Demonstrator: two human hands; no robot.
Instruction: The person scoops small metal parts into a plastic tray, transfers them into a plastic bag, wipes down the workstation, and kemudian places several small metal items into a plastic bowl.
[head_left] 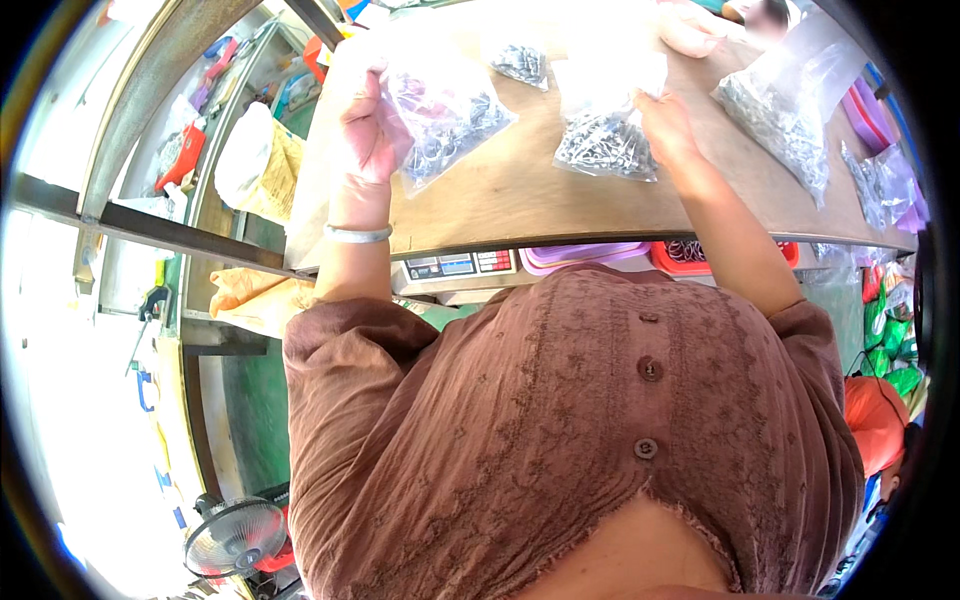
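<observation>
Plastic bags [608, 145], clear and crinkled, hold shiny metal pieces [598, 148] over the wooden desk [520, 205]: the right hand [665, 122] pinches one; a second touches the left hand [364, 135], whose grip I cannot tell.

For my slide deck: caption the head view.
Left hand touches one clear bag of metallic pieces, right hand holds another.

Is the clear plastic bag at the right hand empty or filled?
Partly filled: small shiny silvery pieces bunch in the lower part of the clear plastic bag beside the right hand.
</observation>
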